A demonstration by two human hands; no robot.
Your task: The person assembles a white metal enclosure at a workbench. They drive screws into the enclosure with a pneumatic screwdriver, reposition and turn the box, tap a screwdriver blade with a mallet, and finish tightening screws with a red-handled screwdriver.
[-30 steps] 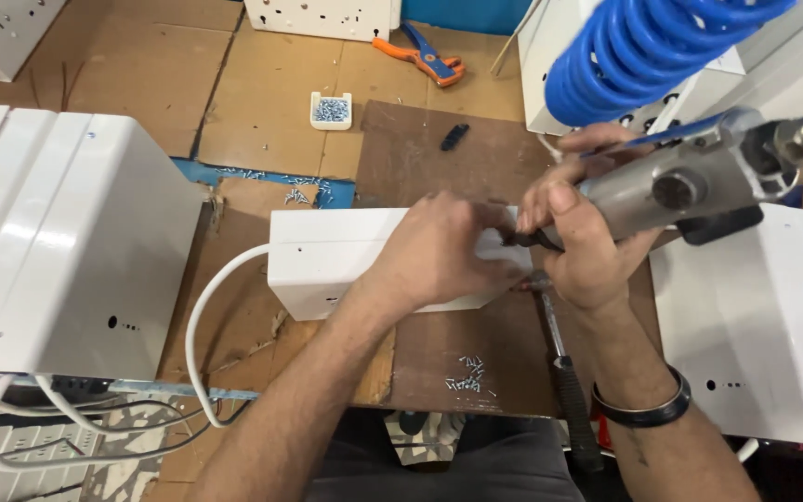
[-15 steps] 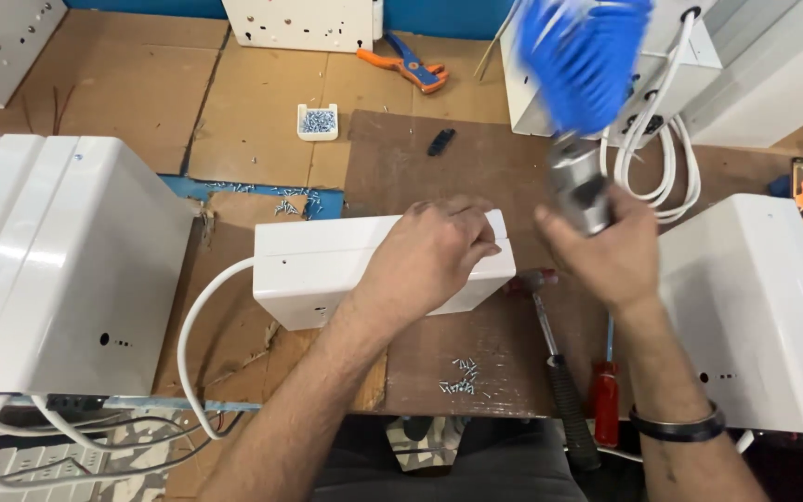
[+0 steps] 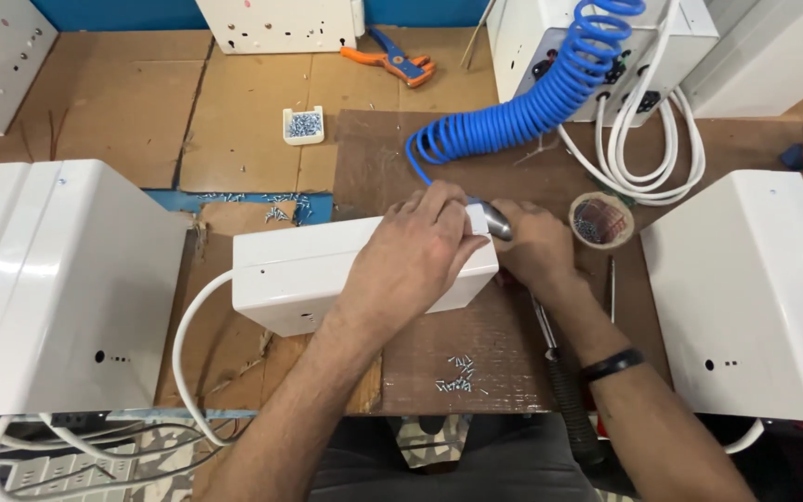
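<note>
A white metal box (image 3: 309, 270) with a white cable lies on a brown board in front of me. My left hand (image 3: 415, 251) presses down on the box's right end. My right hand (image 3: 532, 246) grips a silver air screwdriver (image 3: 497, 223) held low against the box's right side; the tool's tip is hidden behind my hands. A blue coiled air hose (image 3: 532, 102) runs from the tool up to the back right.
Large white metal housings stand at left (image 3: 48, 279) and right (image 3: 755, 288). Loose screws (image 3: 457, 372) lie on the board near me. A small tray of screws (image 3: 304, 124), orange pliers (image 3: 392, 63), a tape roll (image 3: 599, 219) and screwdrivers (image 3: 564, 381) are around.
My right hand brought the air screwdriver down from a raised position to the box's right end. The blue hose swung back to the right. My left hand stayed on the box.
</note>
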